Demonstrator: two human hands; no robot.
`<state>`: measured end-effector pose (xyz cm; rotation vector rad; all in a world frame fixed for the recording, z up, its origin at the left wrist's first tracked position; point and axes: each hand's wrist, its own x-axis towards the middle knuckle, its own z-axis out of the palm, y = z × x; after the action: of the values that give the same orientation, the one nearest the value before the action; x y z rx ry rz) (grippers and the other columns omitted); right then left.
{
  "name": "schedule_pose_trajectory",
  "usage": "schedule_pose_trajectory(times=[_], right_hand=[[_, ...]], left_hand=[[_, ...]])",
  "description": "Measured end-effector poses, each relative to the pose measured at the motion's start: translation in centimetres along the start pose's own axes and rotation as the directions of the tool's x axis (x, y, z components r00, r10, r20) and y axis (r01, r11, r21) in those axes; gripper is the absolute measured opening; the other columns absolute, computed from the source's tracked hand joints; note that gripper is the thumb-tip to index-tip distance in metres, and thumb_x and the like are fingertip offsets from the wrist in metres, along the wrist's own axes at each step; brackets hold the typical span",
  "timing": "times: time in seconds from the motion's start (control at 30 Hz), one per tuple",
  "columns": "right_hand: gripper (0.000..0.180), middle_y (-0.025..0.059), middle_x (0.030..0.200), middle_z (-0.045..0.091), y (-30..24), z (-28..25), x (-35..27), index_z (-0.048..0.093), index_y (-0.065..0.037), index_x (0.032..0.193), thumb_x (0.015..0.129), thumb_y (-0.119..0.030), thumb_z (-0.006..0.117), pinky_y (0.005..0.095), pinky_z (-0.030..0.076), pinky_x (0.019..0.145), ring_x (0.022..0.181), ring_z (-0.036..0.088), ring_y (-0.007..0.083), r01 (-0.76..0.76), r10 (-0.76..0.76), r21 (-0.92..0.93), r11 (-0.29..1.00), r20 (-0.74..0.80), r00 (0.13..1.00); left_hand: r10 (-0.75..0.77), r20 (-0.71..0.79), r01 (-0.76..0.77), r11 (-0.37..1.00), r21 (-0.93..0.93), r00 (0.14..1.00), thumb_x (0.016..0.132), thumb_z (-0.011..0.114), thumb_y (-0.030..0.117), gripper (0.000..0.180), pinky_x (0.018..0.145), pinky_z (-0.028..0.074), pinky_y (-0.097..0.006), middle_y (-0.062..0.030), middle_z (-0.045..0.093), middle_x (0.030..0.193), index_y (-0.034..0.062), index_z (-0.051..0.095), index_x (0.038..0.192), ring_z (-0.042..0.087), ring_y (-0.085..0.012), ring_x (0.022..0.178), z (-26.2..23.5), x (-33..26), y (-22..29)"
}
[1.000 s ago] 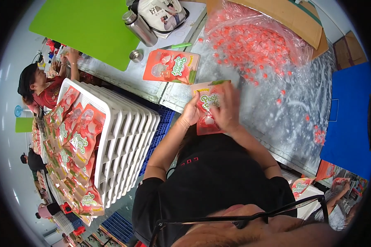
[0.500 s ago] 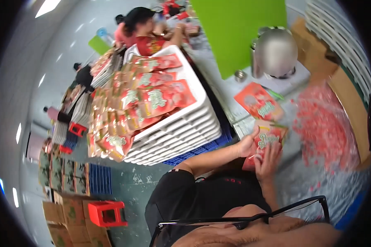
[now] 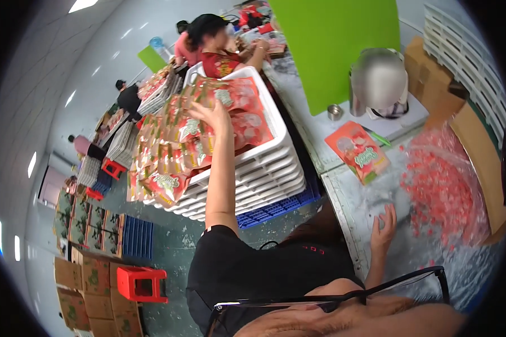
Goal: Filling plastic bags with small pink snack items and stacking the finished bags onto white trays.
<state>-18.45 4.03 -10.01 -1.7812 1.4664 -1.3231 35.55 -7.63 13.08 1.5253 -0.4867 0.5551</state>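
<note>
My left hand [image 3: 212, 117] is stretched out over the stacked white trays [image 3: 264, 168], its fingers apart at the rows of pouches. These red and tan pouches [image 3: 199, 149] lie overlapping in the top tray; no pouch shows clearly between the fingers. Over the metal tabletop [image 3: 346, 194] hovers my right hand [image 3: 383, 229], open and holding nothing. Beyond it a single red pouch [image 3: 358, 153] lies flat on the table. To the right of that hand, small red pieces [image 3: 438, 194] are heaped in clear plastic sheeting inside a cardboard box [image 3: 478, 168].
Behind the flat pouch are a green stick-like tool [image 3: 379, 138], a small metal cup [image 3: 334, 112] and a shiny steel vessel [image 3: 378, 84], partly blurred. A green panel [image 3: 337, 50] stands upright there. A co-worker [image 3: 216, 50] sits past the trays. A red stool [image 3: 142, 284] is on the floor.
My left hand has swung from the table leftward to the tray pouches. The pouch both hands held is no longer between them. My right hand has lowered slightly and opened.
</note>
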Motion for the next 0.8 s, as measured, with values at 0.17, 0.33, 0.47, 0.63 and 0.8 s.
schedule_pose_trajectory(times=[0.17,0.33,0.47,0.63,0.8], right_hand=[[0.040,0.0182,0.140,0.049,1.3,-2.3,0.5,0.058,0.000,0.129,0.090,-0.002,0.064,0.0378,0.053,0.089,0.105,0.062,0.0299,-0.093,0.092,-0.028,0.995,-0.041,0.995],[0.037,0.0179,0.137,0.052,2.7,-3.9,2.3,0.059,0.001,0.127,0.091,-0.004,0.063,0.0364,0.053,0.090,0.108,0.061,0.0287,-0.006,-0.010,-0.220,0.975,-0.071,0.997],[0.039,0.0174,0.136,0.053,8.4,-4.5,0.5,0.059,0.002,0.130,0.091,-0.002,0.062,0.0351,0.054,0.088,0.114,0.059,0.0268,-0.051,0.034,-0.235,0.971,-0.073,0.997],[0.035,0.0200,0.136,0.054,8.4,-3.7,0.1,0.059,0.005,0.126,0.092,-0.003,0.062,0.0310,0.055,0.081,0.110,0.061,0.0266,-0.076,0.075,-0.083,0.994,-0.017,0.997],[0.031,0.0156,0.130,0.059,6.7,-2.4,2.5,0.061,0.005,0.123,0.093,-0.002,0.060,0.0298,0.053,0.079,0.096,0.063,0.0225,-0.081,0.084,-0.029,0.996,0.102,0.991]], left_hand=[[0.538,0.406,-0.427,0.840,-0.336,0.738,0.085,0.071,0.012,0.047,0.113,0.028,-0.044,-0.0216,0.038,0.145,0.0073,0.057,0.130,0.033,-0.0350,0.139,-0.4,-9.8,9.8],[0.466,0.852,-0.172,0.884,-0.435,0.240,0.077,0.073,0.012,0.024,0.081,0.049,-0.042,-0.0171,0.062,0.099,0.0028,0.066,0.099,0.060,-0.0345,0.095,1.5,-26.3,8.5],[0.456,0.890,-0.264,0.860,-0.436,0.019,0.063,0.078,0.029,0.039,0.081,0.046,-0.050,-0.0168,0.060,0.090,0.0050,0.061,0.088,0.058,-0.0374,0.090,2.0,-41.2,4.9],[0.477,0.874,-0.506,0.779,-0.370,0.095,0.076,0.070,0.031,0.040,0.082,0.045,-0.049,-0.0144,0.056,0.108,0.0057,0.058,0.106,0.055,-0.0327,0.102,2.5,-45.5,2.5],[0.223,0.958,-0.176,0.965,-0.192,0.179,0.075,0.071,0.020,0.019,0.071,0.053,-0.046,-0.0174,0.066,0.094,0.0024,0.068,0.081,0.066,-0.0332,0.088,4.3,-45.3,1.5]])
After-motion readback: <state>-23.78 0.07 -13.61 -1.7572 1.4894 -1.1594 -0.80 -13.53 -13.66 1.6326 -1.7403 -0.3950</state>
